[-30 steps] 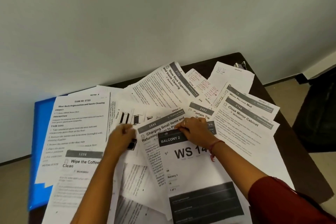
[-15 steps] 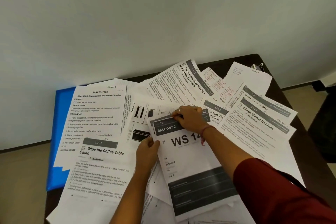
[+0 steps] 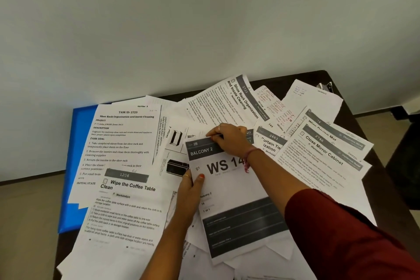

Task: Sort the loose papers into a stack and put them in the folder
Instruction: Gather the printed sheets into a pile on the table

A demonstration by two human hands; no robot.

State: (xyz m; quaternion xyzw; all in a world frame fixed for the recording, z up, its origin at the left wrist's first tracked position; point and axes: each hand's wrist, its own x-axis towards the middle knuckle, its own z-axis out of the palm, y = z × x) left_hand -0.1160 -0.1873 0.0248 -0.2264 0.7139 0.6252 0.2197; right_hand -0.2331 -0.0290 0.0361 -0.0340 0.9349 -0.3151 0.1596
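The gathering step is under way. The right hand (image 3: 229, 140) pinches the top edge of the "WS 14" sheet (image 3: 234, 191), and the left hand (image 3: 189, 191) grips its left edge, thumb on top. Other loose papers (image 3: 127, 143) lie fanned all round it; the blue folder (image 3: 78, 143) lies left of it, half buried. Next, I judge, comes lifting this sheet free and squaring others under it.

My dark table (image 3: 386, 166) stood against a pale wall (image 3: 204, 18), a metal clip (image 3: 326, 87) at its far corner, beige floor (image 3: 29, 223) below.

Top sheet (image 3: 229, 179): "BALCONY 2", "WS 14".
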